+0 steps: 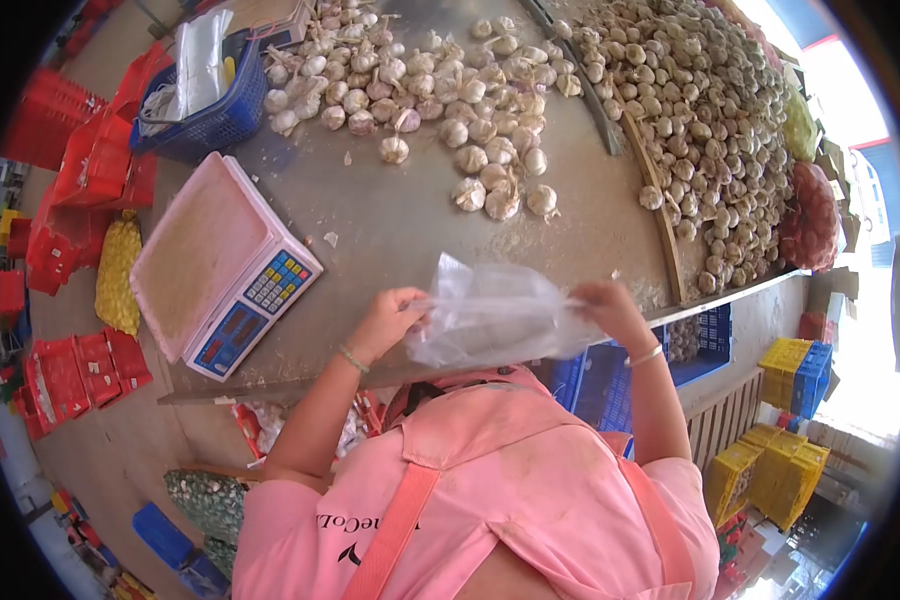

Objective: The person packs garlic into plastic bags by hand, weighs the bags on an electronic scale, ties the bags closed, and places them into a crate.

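A clear plastic bag (pixel 495 315) is stretched between my two hands above the table's front edge. My left hand (pixel 395 318) is closed on the bag's left side, and my right hand (pixel 602 308) grips its right side. No contents can be made out in the bag. Beyond it, loose garlic bulbs (pixel 490 130) lie spread over the grey table (pixel 370 215). To the left of the bag stands a pink-topped scale (pixel 220 262) with a keypad facing the front.
A blue basket (pixel 205 128) holding white bags stands at the back left. A wooden strip (pixel 655 210) borders a large garlic heap (pixel 705 120) on the right. Red crates (pixel 80 370) are at the left, yellow crates (pixel 770 465) at the lower right, blue crates (pixel 610 385) below the table edge.
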Demonstrator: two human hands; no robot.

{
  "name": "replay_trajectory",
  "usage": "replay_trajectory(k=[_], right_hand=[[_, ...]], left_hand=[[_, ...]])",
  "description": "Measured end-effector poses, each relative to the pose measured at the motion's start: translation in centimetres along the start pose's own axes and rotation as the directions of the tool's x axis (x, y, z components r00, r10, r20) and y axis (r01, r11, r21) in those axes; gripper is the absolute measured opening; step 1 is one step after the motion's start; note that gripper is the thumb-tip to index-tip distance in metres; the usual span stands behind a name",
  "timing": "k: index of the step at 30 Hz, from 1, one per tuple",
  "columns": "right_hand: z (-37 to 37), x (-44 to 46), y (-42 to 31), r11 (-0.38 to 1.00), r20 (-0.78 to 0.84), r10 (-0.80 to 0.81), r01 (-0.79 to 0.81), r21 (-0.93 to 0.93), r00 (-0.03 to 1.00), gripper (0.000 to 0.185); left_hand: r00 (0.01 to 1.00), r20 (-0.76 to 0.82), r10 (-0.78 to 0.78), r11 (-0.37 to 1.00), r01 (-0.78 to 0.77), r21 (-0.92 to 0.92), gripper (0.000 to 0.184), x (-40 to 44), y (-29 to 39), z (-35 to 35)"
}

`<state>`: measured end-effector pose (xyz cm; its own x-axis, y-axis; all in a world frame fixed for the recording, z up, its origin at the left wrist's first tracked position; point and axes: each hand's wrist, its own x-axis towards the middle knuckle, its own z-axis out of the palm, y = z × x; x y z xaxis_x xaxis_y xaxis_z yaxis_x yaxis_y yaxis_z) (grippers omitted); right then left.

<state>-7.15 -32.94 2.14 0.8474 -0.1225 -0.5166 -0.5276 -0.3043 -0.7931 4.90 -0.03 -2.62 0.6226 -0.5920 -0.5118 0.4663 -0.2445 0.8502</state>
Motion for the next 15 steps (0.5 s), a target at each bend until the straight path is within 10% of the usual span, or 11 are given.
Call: replay_trajectory(k=[4, 8, 15], right_hand=[[-0.7, 4.2, 3.3, 0.944, 0.133, 0.246, -0.269, 0.191, 0.960, 0.015], [-1.8, 12.9, 4.4, 0.925, -0.202, 0.049, -0.121, -0.360, 0.978, 0.029], [-10.9, 30.7, -0.3, 0.905, -0.308, -0.038, -0.098, -0.414, 0.951, 0.024]], left_hand=[[0.978, -0.141, -0.156, 0.975, 0.175, 0.134, 0.016, 4.7, -5.4, -2.3], [0.934, -0.355, 0.024, 0.627, 0.263, 0.733, 0.031, 10.8, -1.3, -1.2], [0.844, -0.485, 0.230, 0.557, 0.295, 0.776, 0.027, 27.2, 7.4, -3.6]])
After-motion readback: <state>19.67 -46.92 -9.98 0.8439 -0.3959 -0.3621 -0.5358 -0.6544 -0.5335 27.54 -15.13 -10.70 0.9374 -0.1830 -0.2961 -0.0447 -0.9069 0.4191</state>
